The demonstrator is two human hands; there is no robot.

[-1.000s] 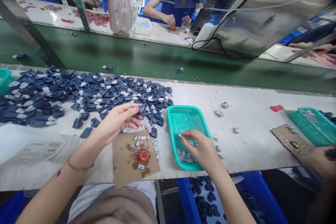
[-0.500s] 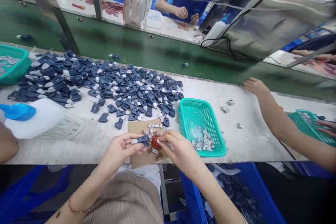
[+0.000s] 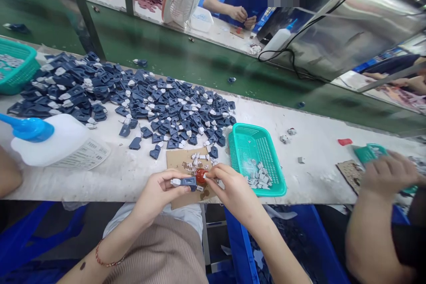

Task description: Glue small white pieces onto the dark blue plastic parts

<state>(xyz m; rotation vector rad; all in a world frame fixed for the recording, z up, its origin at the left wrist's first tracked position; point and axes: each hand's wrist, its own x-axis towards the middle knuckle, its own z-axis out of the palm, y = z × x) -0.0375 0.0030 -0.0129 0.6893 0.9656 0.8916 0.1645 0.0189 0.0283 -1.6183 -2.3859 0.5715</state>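
Note:
Between thumb and fingers, my left hand [image 3: 163, 191] pinches a dark blue plastic part [image 3: 189, 182] with a white tip that points left. My right hand [image 3: 229, 186] is closed in a pinch on a small white piece [image 3: 205, 175], right at a small red round cap-like dish [image 3: 200, 175]. The dish rests on a piece of cardboard [image 3: 176, 157] on the bench, with small light grey pieces [image 3: 199, 157] scattered around it. The blue part's right end is close to the dish; whether they touch I cannot tell.
A big pile of dark blue parts [image 3: 173, 111] lies behind my hands. A green basket [image 3: 282, 186] with grey pieces stands right, a white bottle [image 3: 56, 142] left. Beyond runs a green conveyor belt [image 3: 173, 60]. A co-worker's hand [image 3: 386, 173] is at far right.
The blue part in my left hand has turned more level. My right hand stays at the red dish. The co-worker's arm at right has drawn back from the belt toward the bench's front.

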